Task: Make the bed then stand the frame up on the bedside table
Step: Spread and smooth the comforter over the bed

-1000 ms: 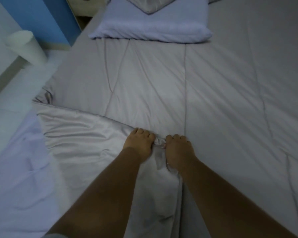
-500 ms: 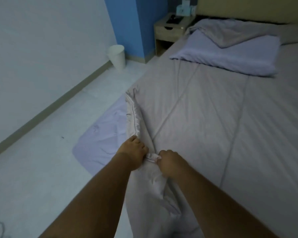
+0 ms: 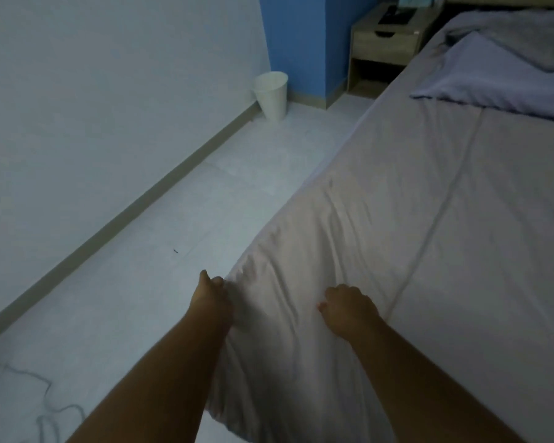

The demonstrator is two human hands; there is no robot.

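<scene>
A grey quilt (image 3: 429,219) covers the bed and hangs over its left side. My left hand (image 3: 210,297) grips the quilt's left edge at the bed's side. My right hand (image 3: 349,306) rests knuckles-up on the quilt a little to the right, fingers curled into the fabric. A lavender pillow (image 3: 499,81) lies at the head of the bed with a grey cloth partly over it. The wooden bedside table (image 3: 386,43) stands beyond the bed's far left corner, with a dark flat object (image 3: 397,16) lying on top; I cannot tell if it is the frame.
A white waste bin (image 3: 272,94) stands on the pale floor by the wall and the blue corner (image 3: 296,43). A thin cable (image 3: 45,410) lies on the floor at lower left. Open floor runs between the wall and the bed.
The folded-back quilt flap has been pulled left and now lies flat over the bed's side, hiding the lavender sheet. My hands have moved apart and the view has swung left.
</scene>
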